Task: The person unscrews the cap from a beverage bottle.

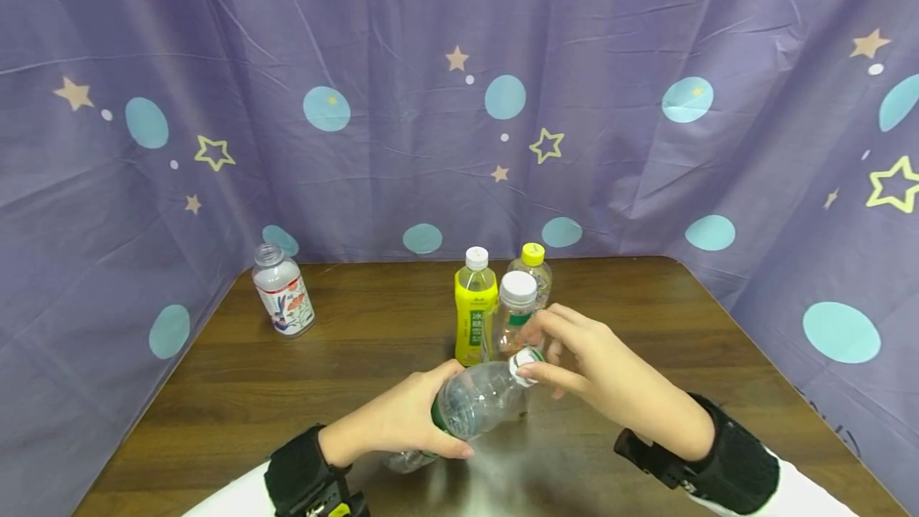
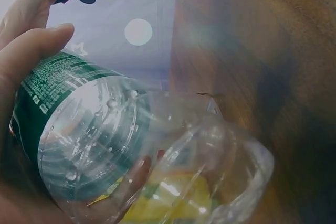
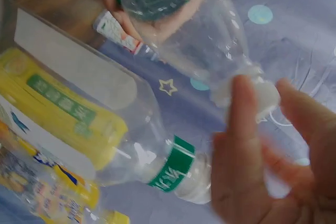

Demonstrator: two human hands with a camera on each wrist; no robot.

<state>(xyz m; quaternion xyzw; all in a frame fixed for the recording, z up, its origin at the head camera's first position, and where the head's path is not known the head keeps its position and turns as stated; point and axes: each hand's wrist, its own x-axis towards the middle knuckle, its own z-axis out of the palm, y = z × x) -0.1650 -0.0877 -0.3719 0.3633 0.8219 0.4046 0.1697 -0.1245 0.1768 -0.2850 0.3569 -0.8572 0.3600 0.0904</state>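
In the head view my left hand [image 1: 409, 413] grips a clear plastic bottle [image 1: 488, 397] around its green label, the bottle tilted with its neck up to the right. Droplets cling inside it in the left wrist view, where the green label [image 2: 63, 85] shows beside my thumb. Its white cap [image 1: 526, 365] lies between the thumb and index finger of my right hand [image 1: 596, 357], which pinch at its sides. Blur softens those fingers [image 3: 239, 129] in the right wrist view. Right behind the cap stands another clear bottle [image 3: 149, 111] with a green neck band.
A yellow-labelled drink bottle [image 1: 476, 317] and a yellow-capped bottle [image 1: 533, 255] stand close behind my hands. At the back left, an uncapped white bottle [image 1: 285, 297] with a printed label stands on the brown wooden table [image 1: 359, 317]. A purple curtain [image 1: 402, 62] surrounds the table.
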